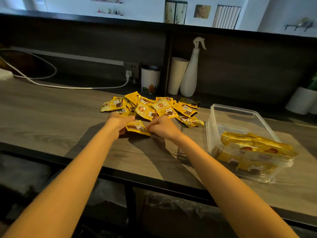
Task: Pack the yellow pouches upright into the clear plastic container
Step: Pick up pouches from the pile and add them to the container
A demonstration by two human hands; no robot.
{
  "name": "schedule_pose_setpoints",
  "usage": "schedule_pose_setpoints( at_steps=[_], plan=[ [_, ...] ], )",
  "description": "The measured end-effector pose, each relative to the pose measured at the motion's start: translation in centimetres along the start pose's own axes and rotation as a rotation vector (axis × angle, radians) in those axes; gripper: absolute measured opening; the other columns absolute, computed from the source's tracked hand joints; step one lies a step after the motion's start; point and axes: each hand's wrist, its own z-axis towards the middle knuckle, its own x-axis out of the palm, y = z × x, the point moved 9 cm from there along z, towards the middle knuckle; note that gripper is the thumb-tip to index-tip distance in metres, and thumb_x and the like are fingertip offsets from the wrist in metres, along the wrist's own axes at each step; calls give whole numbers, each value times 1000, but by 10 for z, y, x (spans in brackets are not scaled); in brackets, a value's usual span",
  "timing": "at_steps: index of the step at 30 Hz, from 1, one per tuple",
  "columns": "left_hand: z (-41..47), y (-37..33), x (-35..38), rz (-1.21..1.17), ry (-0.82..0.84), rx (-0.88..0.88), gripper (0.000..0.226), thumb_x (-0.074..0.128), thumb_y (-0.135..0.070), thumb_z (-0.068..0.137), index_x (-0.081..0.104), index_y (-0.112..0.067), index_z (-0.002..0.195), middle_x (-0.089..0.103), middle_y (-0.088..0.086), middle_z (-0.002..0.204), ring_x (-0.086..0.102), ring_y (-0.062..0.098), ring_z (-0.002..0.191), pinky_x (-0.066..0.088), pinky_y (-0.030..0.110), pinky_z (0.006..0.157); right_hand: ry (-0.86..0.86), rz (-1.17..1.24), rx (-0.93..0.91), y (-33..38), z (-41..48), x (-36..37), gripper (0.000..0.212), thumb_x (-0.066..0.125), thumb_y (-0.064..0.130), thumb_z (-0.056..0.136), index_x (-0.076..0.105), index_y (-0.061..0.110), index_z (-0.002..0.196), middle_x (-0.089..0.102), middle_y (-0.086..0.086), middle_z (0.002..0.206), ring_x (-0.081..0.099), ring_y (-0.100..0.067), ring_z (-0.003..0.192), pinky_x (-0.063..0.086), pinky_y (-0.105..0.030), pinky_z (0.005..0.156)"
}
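Yellow pouches (151, 109) lay in a loose, overlapping heap on the wood-grain table (51, 114), toward its far edge and left of the clear plastic container (240, 117). One pouch (137, 128) lay apart from the heap on its near side, flat on the table, between the two hands. The left hand (120, 122) rested at its left end with the fingers curled down onto the foil; the right hand (163, 127) pinched its right edge, fingers drawn nearly closed around it. Both forearms reached in from the near edge of the table. The container stood at the right, open-topped, well apart from the hands. Its near end held a row of packed pouches (253, 148) set on edge and leaning, their tops showing at the rim; the far end of the container showed only bare plastic. Behind the heap, against the dark back panel, stood a white canister (150, 79) with a printed base, a pale paper cup (177, 74) and a white spray bottle (191, 71), the cup and bottle just beside each other. A white cable (68, 86) ran across the table to a plug (128, 74) in the wall socket.
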Motion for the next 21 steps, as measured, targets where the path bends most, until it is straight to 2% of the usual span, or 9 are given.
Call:
schedule_pose_setpoints(
  at_steps=[2, 4, 5, 8, 11, 14, 18, 20, 21],
  plan=[
    [0, 0, -3, 46, 1, -1, 43, 70, -13, 81, 51, -4, 119, 61, 17, 110, 60, 27, 98, 48, 34, 82, -44, 65, 22, 0, 6, -7, 26, 52, 5, 86, 68, -11, 99, 65, -26, 112, 58, -35, 109, 49, -42, 90],
    [-1, -2, -7, 41, -11, 0, 55, 68, -9, 82, 44, -3, 131, 60, 17, 121, 61, 30, 108, 49, 38, 93, -173, 88, 40, -1, 17, -20, 25, 50, 4, 87, 70, -9, 97, 68, -22, 109, 61, -31, 105, 50, -41, 90],
    [0, -4, -10, 27, -15, 5, 51, 66, -8, 83, 46, -4, 130, 59, 17, 123, 61, 30, 110, 49, 40, 95, -239, 81, 53, -3, 23, -25, 26, 48, 3, 88, 70, -5, 101, 68, -18, 111, 61, -29, 105, 50, -39, 90],
    [2, -8, -16, -4, -14, 10, 43, 60, -6, 87, 48, -7, 128, 60, 11, 118, 61, 31, 109, 52, 41, 88, -303, -42, 57, -3, 48, -27, 34, 49, 5, 91, 60, 6, 123, 59, -12, 129, 54, -27, 119, 45, -38, 96],
    [8, -13, -24, -37, -7, 23, 43, 60, -4, 87, 49, -10, 128, 62, 14, 118, 63, 29, 100, 52, 36, 69, -247, -165, 22, 2, 73, -15, 44, 52, 12, 91, 47, 7, 134, 51, -14, 137, 46, -31, 128, 41, -39, 99],
    [14, -15, -32, -67, -4, 19, 53, 64, -6, 84, 45, -13, 133, 61, 14, 122, 64, 30, 102, 55, 42, 77, -138, -294, 28, 6, 88, 0, 46, 54, 13, 90, 42, 3, 134, 51, -19, 135, 47, -35, 124, 42, -39, 95],
    [17, -17, -32, -66, 34, 35, 51, 62, -9, 85, 46, -11, 133, 63, 15, 119, 66, 25, 92, 53, 32, 60, -99, -337, 52, 7, 96, 3, 52, 58, 12, 86, 39, 4, 134, 47, -18, 137, 46, -33, 126, 42, -36, 95],
    [18, -18, -32, -53, 45, 53, 48, 62, -11, 85, 48, -10, 131, 64, 15, 116, 66, 23, 88, 51, 30, 58, -124, -328, 78, 5, 93, 0, 56, 65, 15, 83, 40, 4, 133, 46, -17, 136, 46, -32, 125, 44, -36, 93],
    [18, -17, -32, -50, 47, 55, 46, 62, -12, 86, 49, -10, 130, 65, 14, 115, 66, 23, 90, 52, 31, 59, -140, -319, 88, 5, 90, -1, 52, 68, 17, 81, 45, 4, 126, 51, -15, 129, 49, -31, 120, 46, -36, 88]
  ],
)
